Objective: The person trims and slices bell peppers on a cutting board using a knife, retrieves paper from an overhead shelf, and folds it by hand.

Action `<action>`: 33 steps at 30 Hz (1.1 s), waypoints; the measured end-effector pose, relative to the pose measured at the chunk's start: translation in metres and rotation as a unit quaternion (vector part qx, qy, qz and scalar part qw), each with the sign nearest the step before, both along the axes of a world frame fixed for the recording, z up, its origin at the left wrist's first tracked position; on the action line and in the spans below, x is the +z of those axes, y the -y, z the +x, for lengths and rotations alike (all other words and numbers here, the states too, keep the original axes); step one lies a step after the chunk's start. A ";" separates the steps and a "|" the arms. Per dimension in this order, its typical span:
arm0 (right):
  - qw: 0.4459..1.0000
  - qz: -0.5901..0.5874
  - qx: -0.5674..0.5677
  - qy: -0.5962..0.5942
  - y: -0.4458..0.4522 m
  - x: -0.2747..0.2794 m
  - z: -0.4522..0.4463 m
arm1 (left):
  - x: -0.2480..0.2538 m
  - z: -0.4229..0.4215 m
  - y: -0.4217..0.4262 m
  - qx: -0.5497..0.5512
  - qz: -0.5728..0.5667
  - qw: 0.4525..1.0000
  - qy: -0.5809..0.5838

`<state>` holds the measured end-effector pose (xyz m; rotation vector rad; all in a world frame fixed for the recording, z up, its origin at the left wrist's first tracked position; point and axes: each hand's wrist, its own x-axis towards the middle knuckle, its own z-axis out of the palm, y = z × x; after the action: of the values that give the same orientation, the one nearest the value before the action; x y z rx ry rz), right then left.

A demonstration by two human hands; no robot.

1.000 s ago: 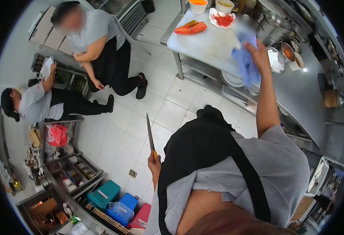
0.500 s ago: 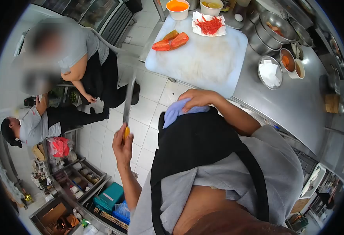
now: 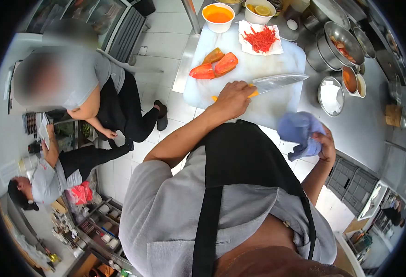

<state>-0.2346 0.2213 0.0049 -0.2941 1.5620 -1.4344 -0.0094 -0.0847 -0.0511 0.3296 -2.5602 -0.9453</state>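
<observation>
Left hand (image 3: pixel 234 99) lies palm-down over knife (image 3: pixel 279 81); right hand (image 3: pixel 324 142) clutches cloth (image 3: pixel 300 131).

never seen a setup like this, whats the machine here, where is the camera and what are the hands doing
There is no machine: these are a person's two bare hands. The one camera is worn on the head, looking forward and down, so you see the wearer's own black apron and arms, bent by the wide view.

On the white cutting board lie cut orange-red pieces and red shreds on white paper. The left hand is curled over the yellow handle of a knife, its blade over the board. The right hand holds a blue cloth beside the board.
</observation>
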 end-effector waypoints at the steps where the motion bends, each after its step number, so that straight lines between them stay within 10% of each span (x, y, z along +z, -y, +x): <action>1: 0.998 -0.015 -0.064 -0.007 -0.002 -0.001 0.002 | 0.004 -0.001 0.008 -0.013 0.004 1.000 -0.015; 5: 0.940 0.027 -0.325 -0.103 0.011 -0.028 0.001 | 0.015 0.010 0.051 0.040 0.024 0.993 -0.105; 8: 0.889 0.112 -0.283 -0.341 0.031 -0.079 0.006 | 0.016 0.019 0.094 0.152 -0.031 0.986 -0.053; 10: 0.729 0.210 -0.273 -0.592 0.027 -0.161 0.001 | 0.005 0.017 0.113 0.213 -0.051 0.976 -0.002; 12: 0.687 0.246 -0.195 -0.656 0.053 -0.133 0.027 | 0.002 0.010 0.122 0.196 -0.026 0.976 0.094; 19: 0.670 0.271 -0.270 -0.636 0.062 -0.126 0.006 | 0.038 0.001 0.095 0.156 -0.023 0.955 0.253; 33: 0.678 0.122 -0.352 -0.634 0.057 -0.121 0.010 | -0.025 -0.044 0.111 0.196 0.126 0.972 0.001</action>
<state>-0.2251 0.1644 -0.1165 -0.6553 3.2726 -1.5838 -0.0535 -0.1953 -0.0762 0.8714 -2.2527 -1.1079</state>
